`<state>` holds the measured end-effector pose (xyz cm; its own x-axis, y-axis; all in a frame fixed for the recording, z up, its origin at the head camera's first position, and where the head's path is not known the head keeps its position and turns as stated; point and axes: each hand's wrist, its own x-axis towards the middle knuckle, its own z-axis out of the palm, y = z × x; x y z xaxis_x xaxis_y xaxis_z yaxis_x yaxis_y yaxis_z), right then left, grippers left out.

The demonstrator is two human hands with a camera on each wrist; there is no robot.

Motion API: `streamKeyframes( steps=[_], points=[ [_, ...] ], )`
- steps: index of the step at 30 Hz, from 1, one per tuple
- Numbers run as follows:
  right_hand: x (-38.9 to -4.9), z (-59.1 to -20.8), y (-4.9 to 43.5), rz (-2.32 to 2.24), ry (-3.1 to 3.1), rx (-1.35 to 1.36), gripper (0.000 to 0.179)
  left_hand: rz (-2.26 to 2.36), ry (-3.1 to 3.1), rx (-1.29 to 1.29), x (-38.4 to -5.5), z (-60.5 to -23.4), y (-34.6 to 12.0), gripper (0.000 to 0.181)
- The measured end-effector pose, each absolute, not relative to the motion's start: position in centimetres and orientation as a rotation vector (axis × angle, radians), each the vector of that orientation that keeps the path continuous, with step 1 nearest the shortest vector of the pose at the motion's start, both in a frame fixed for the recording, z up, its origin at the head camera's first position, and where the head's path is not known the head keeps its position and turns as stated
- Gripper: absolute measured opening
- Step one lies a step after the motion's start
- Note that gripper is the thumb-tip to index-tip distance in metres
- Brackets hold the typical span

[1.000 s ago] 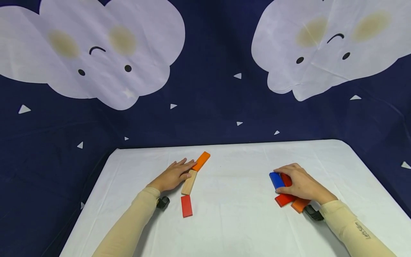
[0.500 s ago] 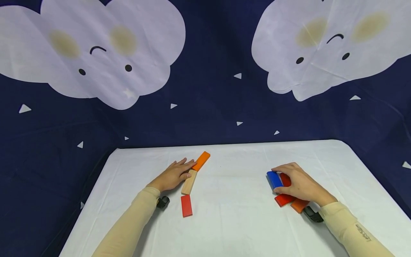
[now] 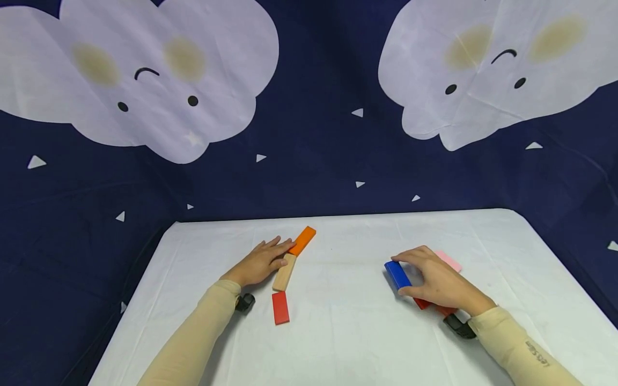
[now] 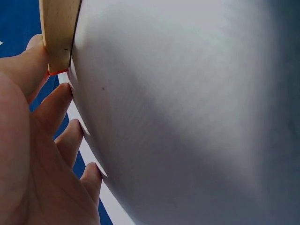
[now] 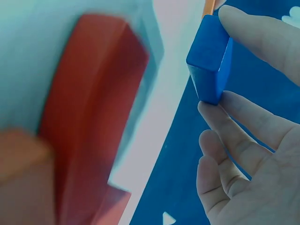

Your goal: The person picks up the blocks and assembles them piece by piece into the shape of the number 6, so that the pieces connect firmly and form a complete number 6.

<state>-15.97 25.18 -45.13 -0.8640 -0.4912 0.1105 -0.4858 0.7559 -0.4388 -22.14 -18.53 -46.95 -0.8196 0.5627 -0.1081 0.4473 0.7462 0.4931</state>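
Observation:
My right hand (image 3: pixel 436 281) pinches a blue wooden block (image 3: pixel 398 275) between thumb and fingertips. The right wrist view shows that blue block (image 5: pixel 206 51) raised, apart from a red block (image 5: pixel 89 103) nearby. My left hand (image 3: pixel 258 265) lies with fingers spread beside a slanting row. Its index fingertip is at the orange block (image 3: pixel 304 240) and its thumb at the plain wood block (image 3: pixel 284 273). A red block (image 3: pixel 280 308) is at the near end of this row. In the left wrist view the thumb lies against the plain wood block (image 4: pixel 60 33).
Partly hidden by my right hand are a pink block (image 3: pixel 449 260), a red block (image 3: pixel 421 303) and an orange-brown block (image 3: pixel 445 310). The white-covered table (image 3: pixel 347 332) ends at a dark blue cloth backdrop (image 3: pixel 318 177) with clouds.
My right hand has lifted the blue block off the right-hand group and carried it left, uncovering the pink block. My left hand and its row of blocks have stayed put.

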Motion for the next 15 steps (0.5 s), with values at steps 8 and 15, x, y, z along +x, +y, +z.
streamKeyframes(
  steps=[8,15],
  points=[
    [-15.0,-44.9,22.9,-0.725,2.897,-0.870,0.068,0.670,2.695,0.790,-22.2,-47.1,-18.5,0.056],
    [-14.5,-45.0,20.9,-0.764,2.824,-0.931,0.065,0.671,2.697,0.785,-22.2,-47.1,-18.5,0.056]
  ],
)
